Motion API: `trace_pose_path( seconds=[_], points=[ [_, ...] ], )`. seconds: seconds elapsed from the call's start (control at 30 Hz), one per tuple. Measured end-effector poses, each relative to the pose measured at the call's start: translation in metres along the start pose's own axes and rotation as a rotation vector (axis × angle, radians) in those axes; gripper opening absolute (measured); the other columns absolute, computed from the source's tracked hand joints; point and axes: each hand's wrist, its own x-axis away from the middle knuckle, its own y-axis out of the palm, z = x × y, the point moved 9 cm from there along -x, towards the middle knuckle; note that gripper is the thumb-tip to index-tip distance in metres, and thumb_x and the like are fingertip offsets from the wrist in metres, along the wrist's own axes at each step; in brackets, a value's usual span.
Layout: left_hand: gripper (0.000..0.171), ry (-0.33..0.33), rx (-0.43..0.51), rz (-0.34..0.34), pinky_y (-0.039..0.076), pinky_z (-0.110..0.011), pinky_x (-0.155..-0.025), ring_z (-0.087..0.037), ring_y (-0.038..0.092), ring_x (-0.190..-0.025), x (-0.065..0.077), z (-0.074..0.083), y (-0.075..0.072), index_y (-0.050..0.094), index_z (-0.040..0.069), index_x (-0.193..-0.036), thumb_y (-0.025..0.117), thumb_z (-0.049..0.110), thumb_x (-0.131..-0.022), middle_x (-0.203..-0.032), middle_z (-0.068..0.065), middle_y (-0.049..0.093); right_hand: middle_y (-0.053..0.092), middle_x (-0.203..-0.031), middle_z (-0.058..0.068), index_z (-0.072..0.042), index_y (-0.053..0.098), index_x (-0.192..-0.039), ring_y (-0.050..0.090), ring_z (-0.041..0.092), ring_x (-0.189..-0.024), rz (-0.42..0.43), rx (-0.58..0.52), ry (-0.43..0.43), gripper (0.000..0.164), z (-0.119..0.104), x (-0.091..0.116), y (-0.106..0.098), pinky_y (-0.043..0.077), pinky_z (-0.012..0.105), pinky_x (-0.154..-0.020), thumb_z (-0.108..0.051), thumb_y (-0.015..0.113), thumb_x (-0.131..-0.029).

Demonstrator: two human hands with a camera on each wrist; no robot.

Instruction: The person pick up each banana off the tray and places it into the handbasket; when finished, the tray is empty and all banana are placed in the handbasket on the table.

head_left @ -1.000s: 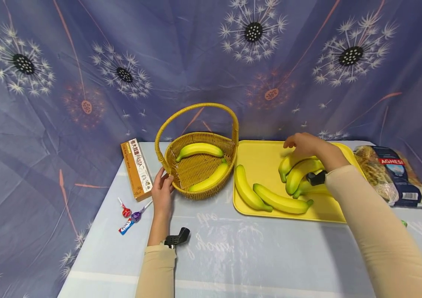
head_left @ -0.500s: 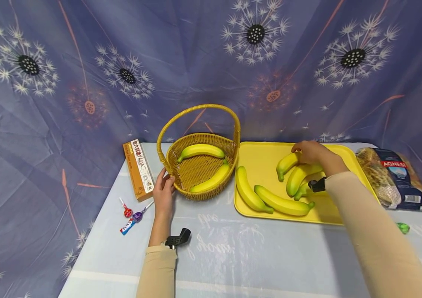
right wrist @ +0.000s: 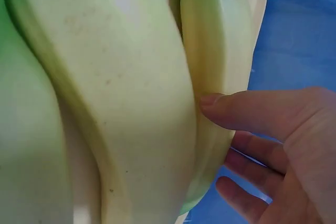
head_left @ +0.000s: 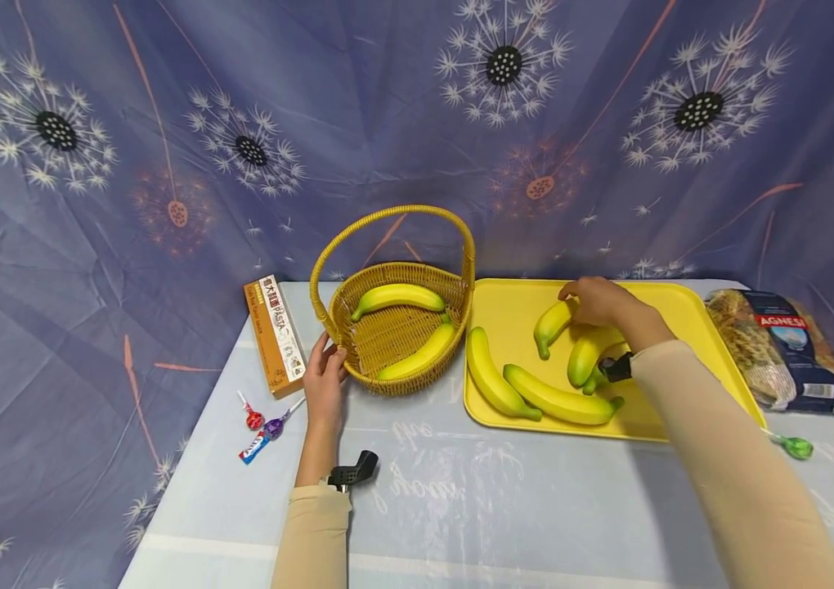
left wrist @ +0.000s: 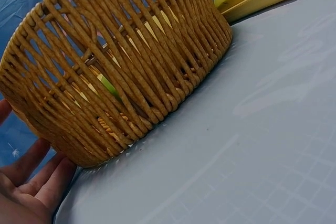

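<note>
A yellow wicker basket (head_left: pixel 466 315) with a tall arched handle stands at the middle back, holding two bananas, one along its back wall (head_left: pixel 398 298) and one along the front (head_left: pixel 420 356). Against its left side rests my left hand (head_left: pixel 324 380), fingertips on the woven wall in the left wrist view. Over the yellow tray (head_left: pixel 513 311), my right hand (head_left: pixel 601 304) grips a yellow banana (head_left: pixel 553 325) with green tips. In the right wrist view, the thumb presses one side of this banana (right wrist: pixel 210 40) and the fingers reach round the other. Several more bananas (head_left: pixel 560 397) lie on the tray.
Left of the basket lies a pasta box (head_left: pixel 275 335), with a red lollipop (head_left: pixel 254 419), a purple lollipop (head_left: pixel 273 427) and a small blue-and-red packet (head_left: pixel 254 448) nearer the front. Right of the tray are an AGNESI pasta bag (head_left: pixel 785 348) and a green lollipop (head_left: pixel 797 447).
My right hand has closed on the back banana and shifted it slightly left, apart from the neighbouring bananas. The left hand stays at the basket.
</note>
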Motion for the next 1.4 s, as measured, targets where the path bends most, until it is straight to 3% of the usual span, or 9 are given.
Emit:
trace_pose_path(
  seconds=[0.33, 0.87, 1.03, 1.17, 1.27, 1.4],
  points=[
    [0.05, 0.001, 0.007, -0.004, 0.05, -0.03, -0.089, -0.027, 0.055, -0.116, -0.001, -0.001, 0.0, 0.045, 0.027, -0.144, 0.057, 0.027, -0.096, -0.133, -0.009, 0.052, 0.054, -0.129, 0.022, -0.006, 0.059, -0.13, 0.043, 0.046, -0.121, -0.011, 0.022, 0.006, 0.05, -0.009, -0.005, 0.004, 0.039, 0.058, -0.096, 0.003, 0.059, -0.081],
    [0.052, -0.021, 0.028, -0.028, 0.05, -0.029, -0.091, -0.029, 0.052, -0.12, -0.002, -0.002, 0.0, 0.043, 0.025, -0.146, 0.057, 0.024, -0.096, -0.136, -0.012, 0.05, 0.056, -0.126, 0.021, -0.006, 0.06, -0.129, 0.046, 0.045, -0.119, 0.007, 0.065, -0.019, 0.048, -0.017, -0.002, 0.006, 0.038, 0.058, -0.097, 0.004, 0.059, -0.082],
    [0.053, -0.022, 0.019, -0.039, 0.049, -0.033, -0.093, -0.031, 0.052, -0.121, -0.003, -0.002, 0.0, 0.04, 0.023, -0.148, 0.055, 0.022, -0.097, -0.138, -0.015, 0.048, 0.055, -0.128, 0.021, -0.005, 0.059, -0.13, 0.047, 0.043, -0.118, 0.009, 0.041, -0.073, 0.045, -0.039, -0.003, 0.003, 0.04, 0.057, -0.096, 0.0, 0.06, -0.086],
    [0.051, -0.017, 0.018, -0.026, 0.049, -0.031, -0.091, -0.026, 0.054, -0.118, -0.003, -0.003, -0.001, 0.043, 0.027, -0.146, 0.056, 0.026, -0.096, -0.135, -0.009, 0.051, 0.059, -0.121, 0.019, -0.001, 0.06, -0.127, 0.054, 0.036, -0.111, -0.009, -0.024, -0.169, 0.038, -0.074, -0.006, 0.003, 0.045, 0.052, -0.091, -0.01, 0.064, -0.09],
    [0.049, -0.005, 0.008, -0.015, 0.05, -0.029, -0.09, -0.023, 0.055, -0.116, -0.002, -0.003, -0.001, 0.045, 0.03, -0.144, 0.057, 0.028, -0.096, -0.132, -0.007, 0.052, 0.065, -0.11, 0.012, -0.001, 0.061, -0.125, 0.061, 0.026, -0.098, -0.06, -0.068, -0.227, 0.037, -0.101, -0.006, 0.01, 0.05, 0.044, -0.084, -0.019, 0.063, -0.093],
    [0.049, 0.006, 0.005, -0.004, 0.05, -0.031, -0.091, -0.023, 0.055, -0.116, -0.002, -0.002, 0.001, 0.046, 0.03, -0.143, 0.058, 0.029, -0.095, -0.131, -0.007, 0.053, 0.067, -0.104, 0.003, -0.005, 0.06, -0.128, 0.062, 0.017, -0.089, -0.125, -0.097, -0.23, 0.045, -0.123, -0.005, 0.026, 0.052, 0.039, -0.079, -0.033, 0.063, -0.093]
  ],
)
